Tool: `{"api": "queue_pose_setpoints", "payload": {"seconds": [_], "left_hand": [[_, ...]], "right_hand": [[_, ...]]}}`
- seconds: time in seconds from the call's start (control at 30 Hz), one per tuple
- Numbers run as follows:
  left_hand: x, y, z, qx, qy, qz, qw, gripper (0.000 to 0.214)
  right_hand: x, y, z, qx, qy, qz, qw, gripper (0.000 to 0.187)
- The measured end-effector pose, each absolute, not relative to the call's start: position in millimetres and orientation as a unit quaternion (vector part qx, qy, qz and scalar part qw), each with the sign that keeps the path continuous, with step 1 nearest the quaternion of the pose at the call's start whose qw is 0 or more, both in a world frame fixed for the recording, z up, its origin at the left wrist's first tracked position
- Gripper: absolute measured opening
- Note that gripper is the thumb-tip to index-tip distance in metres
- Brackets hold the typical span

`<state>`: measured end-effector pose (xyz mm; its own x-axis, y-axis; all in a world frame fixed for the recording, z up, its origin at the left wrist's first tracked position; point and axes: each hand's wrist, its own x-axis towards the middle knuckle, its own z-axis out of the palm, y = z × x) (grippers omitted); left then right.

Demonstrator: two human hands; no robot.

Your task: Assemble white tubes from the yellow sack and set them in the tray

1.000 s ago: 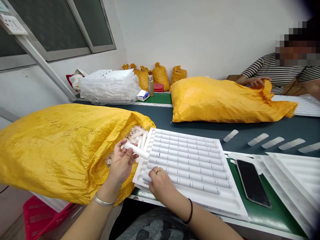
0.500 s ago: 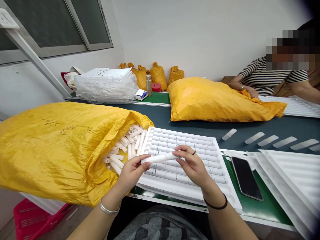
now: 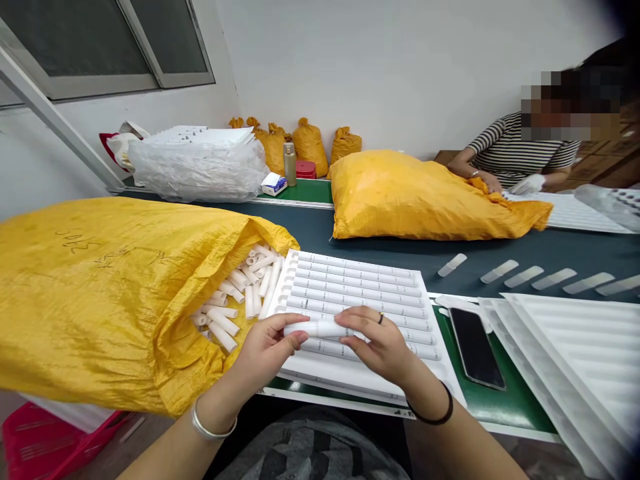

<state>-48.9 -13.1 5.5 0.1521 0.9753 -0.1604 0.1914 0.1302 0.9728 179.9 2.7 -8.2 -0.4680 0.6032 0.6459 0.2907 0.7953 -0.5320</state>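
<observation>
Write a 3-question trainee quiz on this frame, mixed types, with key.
1. True or false: the left hand and the right hand both grip one white tube above the white tray.
2. Where do the loose white tubes lie?
A. on the phone
B. in the mouth of the near yellow sack
C. in the red basket
3. Fill in: the black phone lies on the green mat just to the ____ of the tray.

Key: 1 true. 2 B. 3 right.
</observation>
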Motion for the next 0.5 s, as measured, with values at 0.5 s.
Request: {"api": "queue_pose_setpoints", "payload": {"seconds": [0.5], "left_hand": [[-165,88,-70,0.594,0.781,0.108,0.162,0.059]], "right_hand": [[374,164,-61,-0.845,-0.492,0.093,0.187,0.025]]}}
